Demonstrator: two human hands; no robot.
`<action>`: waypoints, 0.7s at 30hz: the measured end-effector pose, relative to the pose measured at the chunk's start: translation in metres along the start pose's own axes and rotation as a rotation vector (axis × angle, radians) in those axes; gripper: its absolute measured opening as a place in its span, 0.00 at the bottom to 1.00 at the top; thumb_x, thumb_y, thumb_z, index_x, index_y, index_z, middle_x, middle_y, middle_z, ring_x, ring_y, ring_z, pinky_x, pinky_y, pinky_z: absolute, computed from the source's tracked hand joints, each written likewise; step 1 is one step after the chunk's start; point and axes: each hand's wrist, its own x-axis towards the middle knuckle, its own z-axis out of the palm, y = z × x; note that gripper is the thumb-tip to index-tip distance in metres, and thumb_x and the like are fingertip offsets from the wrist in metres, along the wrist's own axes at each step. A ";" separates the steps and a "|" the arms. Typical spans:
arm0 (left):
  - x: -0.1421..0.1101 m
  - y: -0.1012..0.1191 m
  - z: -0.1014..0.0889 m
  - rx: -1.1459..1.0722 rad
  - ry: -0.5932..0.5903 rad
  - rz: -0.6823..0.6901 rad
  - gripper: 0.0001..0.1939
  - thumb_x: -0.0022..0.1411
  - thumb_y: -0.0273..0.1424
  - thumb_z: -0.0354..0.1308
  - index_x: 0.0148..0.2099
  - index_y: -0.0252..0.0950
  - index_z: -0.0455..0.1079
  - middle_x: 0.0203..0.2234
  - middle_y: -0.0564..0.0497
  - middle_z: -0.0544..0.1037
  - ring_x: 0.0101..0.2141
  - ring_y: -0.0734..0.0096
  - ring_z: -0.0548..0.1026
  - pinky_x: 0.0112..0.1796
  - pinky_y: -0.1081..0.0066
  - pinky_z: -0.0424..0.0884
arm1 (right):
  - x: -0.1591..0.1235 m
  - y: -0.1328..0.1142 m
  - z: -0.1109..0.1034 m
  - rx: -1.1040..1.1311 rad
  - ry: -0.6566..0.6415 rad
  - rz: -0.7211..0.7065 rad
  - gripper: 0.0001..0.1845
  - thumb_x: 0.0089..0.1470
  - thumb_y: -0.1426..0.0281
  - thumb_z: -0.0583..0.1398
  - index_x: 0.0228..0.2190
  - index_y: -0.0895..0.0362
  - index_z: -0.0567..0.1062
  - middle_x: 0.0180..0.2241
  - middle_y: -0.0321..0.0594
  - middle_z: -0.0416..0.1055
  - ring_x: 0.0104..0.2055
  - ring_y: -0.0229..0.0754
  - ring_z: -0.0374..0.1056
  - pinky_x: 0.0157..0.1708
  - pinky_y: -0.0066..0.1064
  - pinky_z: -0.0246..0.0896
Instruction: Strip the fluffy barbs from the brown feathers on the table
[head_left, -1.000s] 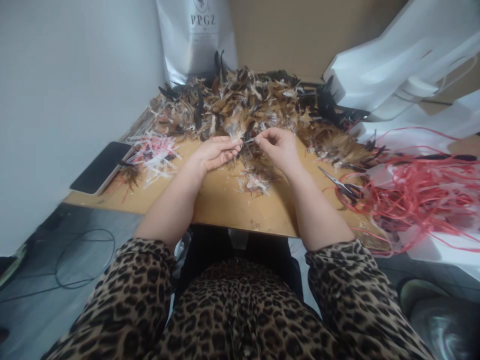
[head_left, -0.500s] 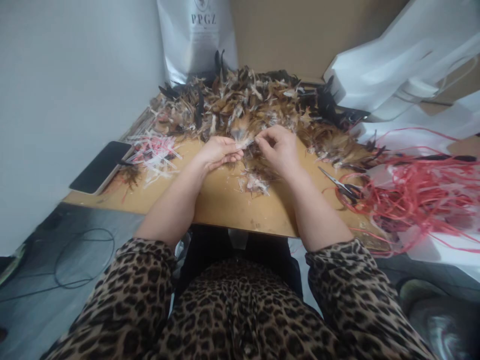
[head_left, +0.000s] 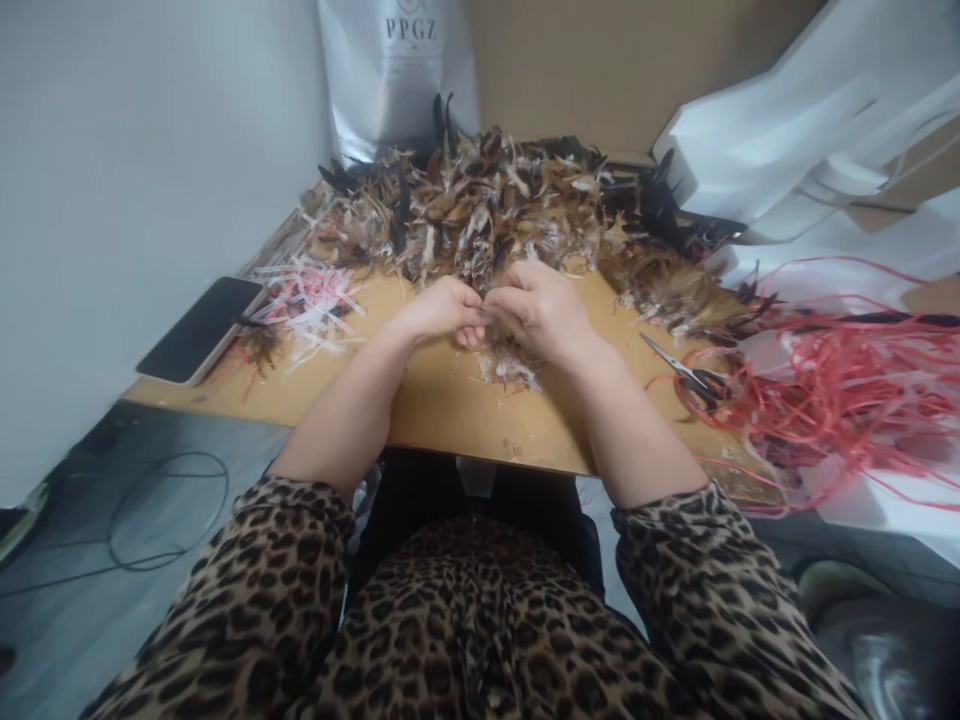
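Over the middle of the wooden table, my left hand is closed in a pinch at a small brown feather, mostly hidden by the fingers. My right hand meets it there, thumb and fingertips pressed together; what lies in that pinch is too small to make out. Just beyond both hands spreads a large heap of brown and black feathers with pale, fluffy bases. Below the right hand, a little clump of whitish fluff and feather bits lies on the tabletop.
Left of the hands are a phone and a pile of white and pink strips. Scissors lie at the right beside a tangle of red plastic string. A white printed bag stands behind the heap.
My hands have come together and slightly nearer to me. The fanned feather tuft that showed above my left fingertips is now largely out of sight.
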 end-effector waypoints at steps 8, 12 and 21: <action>-0.008 0.006 0.009 0.081 -0.132 0.090 0.11 0.51 0.29 0.66 0.22 0.27 0.73 0.14 0.47 0.74 0.15 0.76 0.71 0.19 0.77 0.68 | 0.001 0.012 0.001 0.310 -0.004 0.086 0.12 0.56 0.64 0.57 0.27 0.56 0.77 0.28 0.39 0.66 0.32 0.39 0.59 0.33 0.34 0.54; -0.012 0.011 0.013 0.040 -0.161 0.158 0.09 0.50 0.29 0.67 0.24 0.28 0.75 0.15 0.48 0.75 0.15 0.78 0.72 0.19 0.79 0.68 | 0.001 0.017 -0.001 0.599 -0.017 0.278 0.10 0.48 0.63 0.64 0.24 0.57 0.76 0.27 0.38 0.69 0.32 0.38 0.62 0.33 0.32 0.57; -0.016 0.018 0.019 -0.088 -0.067 0.237 0.10 0.48 0.32 0.68 0.25 0.29 0.76 0.17 0.48 0.76 0.18 0.78 0.74 0.21 0.80 0.69 | 0.000 0.022 0.009 1.204 -0.087 0.733 0.22 0.29 0.58 0.73 0.21 0.57 0.71 0.20 0.35 0.69 0.23 0.35 0.61 0.24 0.29 0.56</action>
